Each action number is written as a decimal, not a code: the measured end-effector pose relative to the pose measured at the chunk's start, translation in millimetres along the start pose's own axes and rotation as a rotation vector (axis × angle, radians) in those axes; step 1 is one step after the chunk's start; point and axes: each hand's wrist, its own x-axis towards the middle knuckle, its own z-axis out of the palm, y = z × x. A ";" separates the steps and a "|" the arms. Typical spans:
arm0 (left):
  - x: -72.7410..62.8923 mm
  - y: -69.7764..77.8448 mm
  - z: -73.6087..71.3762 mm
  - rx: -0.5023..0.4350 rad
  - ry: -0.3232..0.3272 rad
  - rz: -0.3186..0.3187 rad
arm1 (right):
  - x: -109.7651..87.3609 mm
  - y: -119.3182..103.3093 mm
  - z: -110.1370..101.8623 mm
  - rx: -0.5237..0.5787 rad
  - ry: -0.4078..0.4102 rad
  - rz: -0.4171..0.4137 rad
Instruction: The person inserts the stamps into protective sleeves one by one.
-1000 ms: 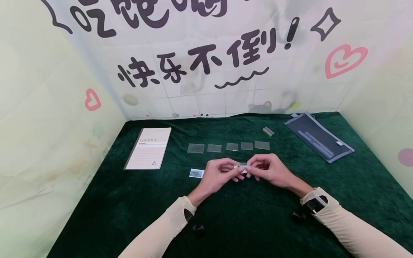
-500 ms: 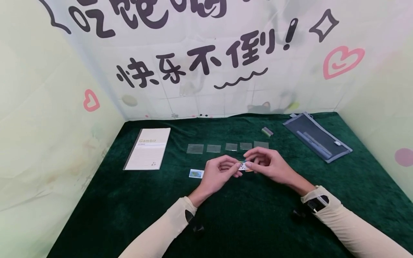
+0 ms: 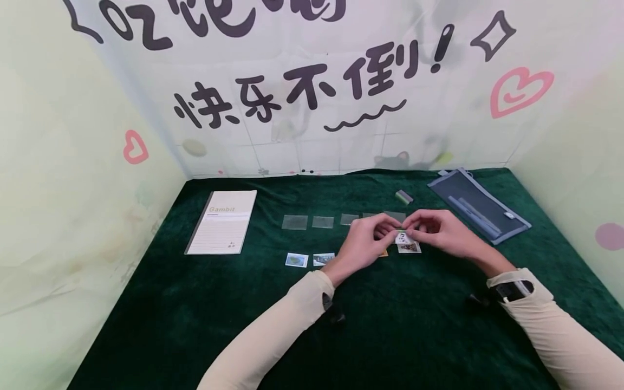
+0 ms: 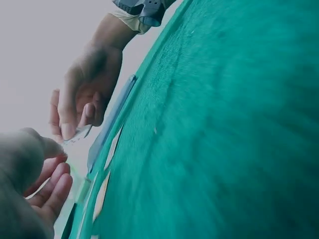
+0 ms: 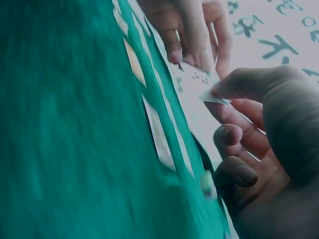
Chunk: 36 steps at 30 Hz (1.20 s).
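Together, left hand (image 3: 362, 239) and right hand (image 3: 442, 232) pinch a small white printed card (image 3: 402, 238), well within the dark-green velvet cloth (image 3: 400, 336).

My view of the small held card (image 3: 403, 238) is partly blocked by the left hand (image 3: 364, 242) and the right hand (image 3: 441, 233).
In the head view, right of centre, the card's marks are too small for me to read; the left hand hides most of an orange card (image 3: 384, 253). The upper row of black lettering (image 3: 234, 33) is cut by the top edge, and both beige sleeves (image 3: 273, 330) run out at lower left and lower right. I can't read the fine print on the notebook (image 3: 221, 225). My left wrist view crops the left hand at its left edge; my right wrist view crops the right hand at lower right, and the green cloth (image 5: 75, 124) there is blurred.
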 end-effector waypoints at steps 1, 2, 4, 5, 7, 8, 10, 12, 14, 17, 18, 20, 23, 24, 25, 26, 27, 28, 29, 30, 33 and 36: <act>5.1 2.2 4.1 0.010 -0.015 -0.006 | -1.9 3.7 -4.7 -0.009 -0.002 0.008; 9.8 4.3 8.3 0.022 -0.028 -0.012 | -3.8 7.3 -9.3 -0.021 -0.003 0.016; 18.1 7.5 17.1 0.058 -0.054 -0.023 | -7.2 14.0 -17.2 -0.049 -0.009 0.030; 21.8 9.0 21.5 0.080 -0.064 -0.028 | -8.5 16.7 -20.7 -0.065 -0.015 0.038; 28.4 11.1 29.9 0.111 -0.080 -0.038 | -11.0 21.4 -25.9 -0.085 -0.032 0.052; 31.5 11.9 33.9 0.130 -0.091 -0.042 | -12.4 23.3 -28.0 -0.095 -0.040 0.060; 37.2 12.9 41.1 0.158 -0.118 -0.051 | -15.6 26.5 -31.7 -0.110 -0.057 0.072; 41.7 13.3 46.4 0.188 -0.146 -0.062 | -18.9 29.1 -34.1 -0.125 -0.069 0.081; 44.7 13.8 50.0 0.235 -0.169 -0.065 | -21.6 30.9 -35.7 -0.140 -0.075 0.089; 47.0 14.4 52.6 0.330 -0.177 -0.048 | -23.1 31.6 -36.8 -0.160 -0.077 0.105; 47.4 14.8 53.1 0.367 -0.175 -0.034 | -23.0 31.2 -37.0 -0.162 -0.077 0.112; 48.2 15.5 53.9 0.440 -0.172 -0.010 | -22.4 30.1 -38.1 -0.168 -0.079 0.125; 48.7 16.2 55.1 0.519 -0.177 0.012 | -21.2 28.6 -39.7 -0.186 -0.089 0.140; 48.8 16.3 55.6 0.533 -0.182 0.013 | -21.1 28.2 -40.2 -0.193 -0.093 0.145; 48.8 16.3 56.1 0.540 -0.187 0.010 | -21.2 27.9 -40.6 -0.201 -0.097 0.149; 48.8 16.1 56.7 0.543 -0.192 0.008 | -21.6 27.9 -40.8 -0.215 -0.099 0.150; 48.4 15.9 57.0 0.543 -0.195 0.008 | -22.3 28.0 -40.9 -0.227 -0.100 0.150; 48.3 15.5 57.6 0.543 -0.197 0.007 | -23.0 28.2 -40.8 -0.240 -0.099 0.149; 48.1 14.6 58.1 0.538 -0.195 0.008 | -23.8 28.3 -40.8 -0.253 -0.097 0.143; 47.6 13.7 58.4 0.532 -0.191 0.009 | -24.6 28.0 -40.7 -0.270 -0.092 0.137; 46.0 10.7 55.9 0.507 -0.173 0.023 | -25.9 25.3 -40.2 -0.319 -0.065 0.103; 45.1 7.3 50.3 0.484 -0.142 0.030 | -24.7 19.1 -36.5 -0.361 -0.024 0.053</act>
